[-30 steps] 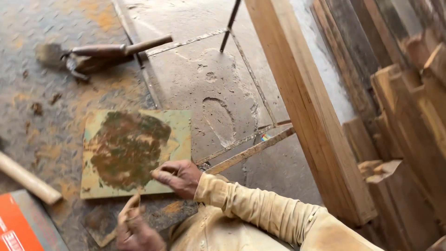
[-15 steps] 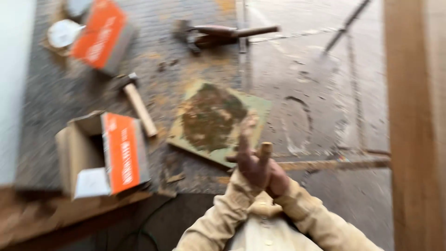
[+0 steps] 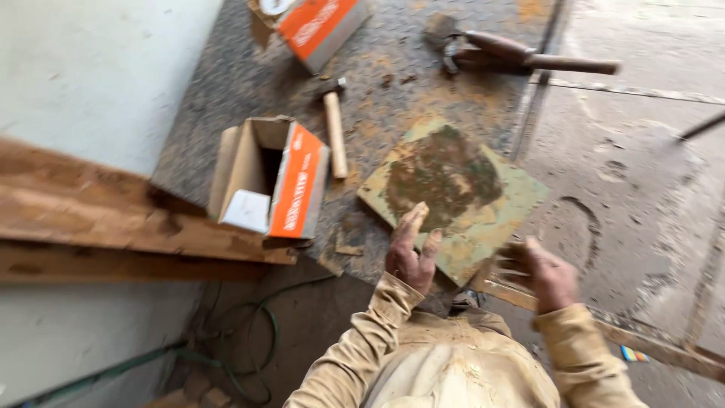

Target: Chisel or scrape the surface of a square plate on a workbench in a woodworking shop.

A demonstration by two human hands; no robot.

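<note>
My left hand (image 3: 411,251) is raised flat over the near corner of a square yellow-green tile (image 3: 453,196) smeared with brown paste, fingers straight and together, holding nothing. My right hand (image 3: 542,272) hovers beside the tile's right corner, fingers curled and blurred; whether it holds anything I cannot tell. Both arms wear tan sleeves. The tile lies on a rusty checker-plate sheet (image 3: 226,91).
An open cardboard box with an orange side (image 3: 272,181) stands left of the tile. A small wooden-handled hammer (image 3: 334,128) lies between them. Another orange box (image 3: 317,26) and a long-handled tool (image 3: 521,53) lie farther off. Wooden planks (image 3: 98,219) run at left, a green hose (image 3: 249,332) below.
The view has swung left and closer. My two hands, pressed together half a second ago, have come apart, the left lifting over the tile's corner and the right moving to the side.
</note>
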